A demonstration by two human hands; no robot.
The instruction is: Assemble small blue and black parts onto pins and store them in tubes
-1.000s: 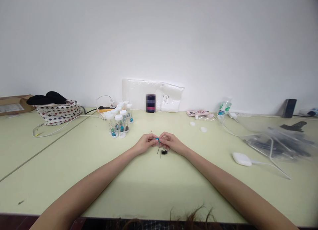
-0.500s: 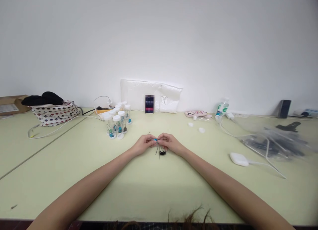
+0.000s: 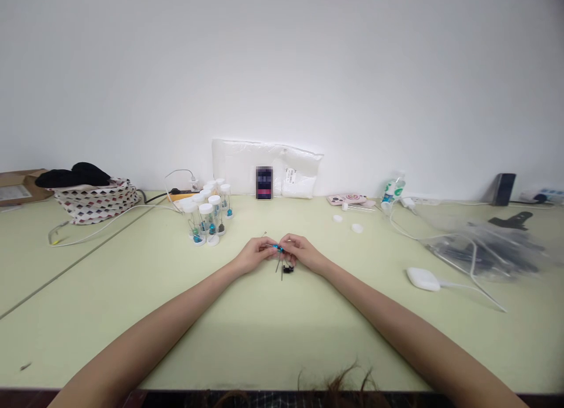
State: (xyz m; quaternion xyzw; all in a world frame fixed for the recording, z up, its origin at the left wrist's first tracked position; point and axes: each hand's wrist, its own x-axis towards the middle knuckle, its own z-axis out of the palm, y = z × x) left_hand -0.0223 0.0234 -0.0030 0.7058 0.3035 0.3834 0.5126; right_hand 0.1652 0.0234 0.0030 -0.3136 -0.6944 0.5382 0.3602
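Observation:
Between my fingertips sits a small shiny blue piece point(image 3: 281, 249), with thin dark rods point(image 3: 282, 271) pointing down toward the table. My left hand point(image 3: 255, 254) pinches its left side, thumb and fingers closed. From the right, my right hand point(image 3: 305, 253) is closed on the same piece, its fingertips close to the left ones. A small black part point(image 3: 288, 269) lies just below my right fingers; whether it is joined to the rods I cannot tell. The fingers partly cover the blue piece.
Several clear tubes with white caps point(image 3: 206, 209) stand to the left. A phone point(image 3: 264, 183) leans on a white plastic pouch point(image 3: 304, 176) at the wall. White caps point(image 3: 356, 227), a clear tube point(image 3: 359, 208), a white charger point(image 3: 423, 279) and plastic bags point(image 3: 489, 249) are on the right.
Both hands stay together in nearly the same place. A little more of the blue piece shows between the fingertips. The whole view has shifted slightly.

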